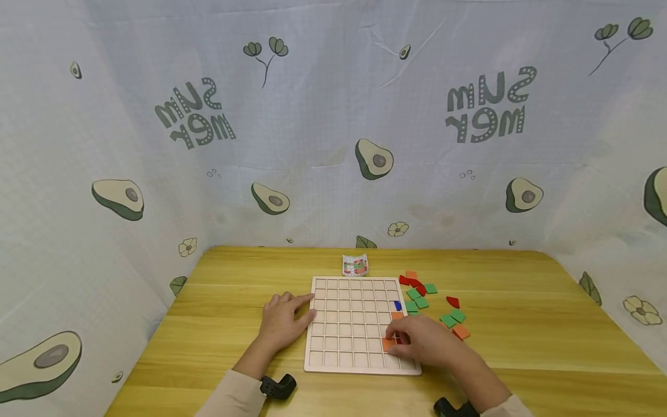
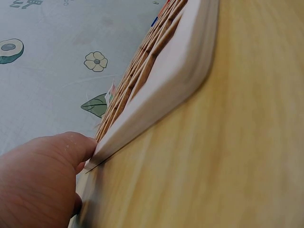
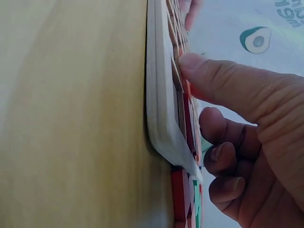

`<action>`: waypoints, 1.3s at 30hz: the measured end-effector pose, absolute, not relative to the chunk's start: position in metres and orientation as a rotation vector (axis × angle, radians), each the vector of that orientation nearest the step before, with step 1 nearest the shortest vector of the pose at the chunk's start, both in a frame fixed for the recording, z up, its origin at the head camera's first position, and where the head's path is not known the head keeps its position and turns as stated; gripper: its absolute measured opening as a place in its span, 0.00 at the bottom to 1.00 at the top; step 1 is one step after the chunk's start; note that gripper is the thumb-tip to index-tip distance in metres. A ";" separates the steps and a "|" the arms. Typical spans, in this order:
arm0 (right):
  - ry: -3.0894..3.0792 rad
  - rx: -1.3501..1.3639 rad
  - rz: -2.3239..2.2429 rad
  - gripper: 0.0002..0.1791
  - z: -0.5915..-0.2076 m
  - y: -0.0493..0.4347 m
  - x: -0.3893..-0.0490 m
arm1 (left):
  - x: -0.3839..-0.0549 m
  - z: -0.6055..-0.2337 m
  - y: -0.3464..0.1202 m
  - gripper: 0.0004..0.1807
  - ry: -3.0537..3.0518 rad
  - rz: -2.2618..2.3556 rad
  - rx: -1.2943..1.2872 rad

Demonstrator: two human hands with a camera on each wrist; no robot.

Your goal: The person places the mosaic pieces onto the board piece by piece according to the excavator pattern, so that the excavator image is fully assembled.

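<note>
A pale wooden grid board (image 1: 333, 362) lies on the table. My left hand (image 1: 283, 321) rests at its left edge, index finger and thumb stretched out and touching the rim; in the left wrist view the thumb (image 2: 71, 147) meets the board's side. Over the lower right squares, my right hand (image 1: 424, 341) pinches an orange square tile (image 1: 388, 344) between thumb and fingers. The right wrist view has the thumb (image 3: 223, 83) low against the board, other fingers curled. Partly under this hand is a red piece (image 1: 399, 341). Another orange tile (image 1: 397, 315) and a blue piece (image 1: 398, 305) sit in the right column.
Right of the board lie loose green tiles (image 1: 421, 302), red quarter-round pieces (image 1: 453, 302) and orange tiles (image 1: 461, 331), several in all. A small printed pattern card (image 1: 355, 265) stands behind the board. A patterned cloth (image 1: 323, 174) hangs at the table's back.
</note>
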State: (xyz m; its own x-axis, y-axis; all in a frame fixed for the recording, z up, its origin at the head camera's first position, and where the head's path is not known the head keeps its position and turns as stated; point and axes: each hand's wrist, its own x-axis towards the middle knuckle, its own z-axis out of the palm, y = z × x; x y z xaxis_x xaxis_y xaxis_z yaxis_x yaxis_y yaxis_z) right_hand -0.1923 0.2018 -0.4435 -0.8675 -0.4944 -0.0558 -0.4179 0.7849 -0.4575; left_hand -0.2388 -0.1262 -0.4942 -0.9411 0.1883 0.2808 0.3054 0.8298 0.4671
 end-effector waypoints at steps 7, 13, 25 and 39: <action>2.771 -0.569 -0.813 0.08 -0.439 0.220 -0.198 | -0.239 -0.496 -0.126 0.21 -2.792 -0.755 -0.382; 2.874 -0.354 -0.817 0.14 -0.428 0.248 -0.203 | -0.239 -0.495 -0.126 0.21 -2.793 -0.754 -0.383; 2.850 -0.194 -0.722 0.13 -0.428 0.274 -0.205 | -0.238 -0.495 -0.128 0.21 -2.800 -0.763 -0.376; 2.792 -0.180 -0.743 0.11 -0.440 0.266 -0.206 | -0.239 -0.495 -0.126 0.21 -2.793 -0.767 -0.378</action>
State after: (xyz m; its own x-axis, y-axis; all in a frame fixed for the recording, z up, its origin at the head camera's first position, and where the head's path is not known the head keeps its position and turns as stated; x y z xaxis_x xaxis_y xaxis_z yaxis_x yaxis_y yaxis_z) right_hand -0.2055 0.2663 -0.4398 -0.9621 -0.1806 -0.2045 -0.0551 0.8627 -0.5027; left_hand -0.2392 -0.1264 -0.4947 -0.9427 0.1871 0.2761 0.3018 0.8308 0.4675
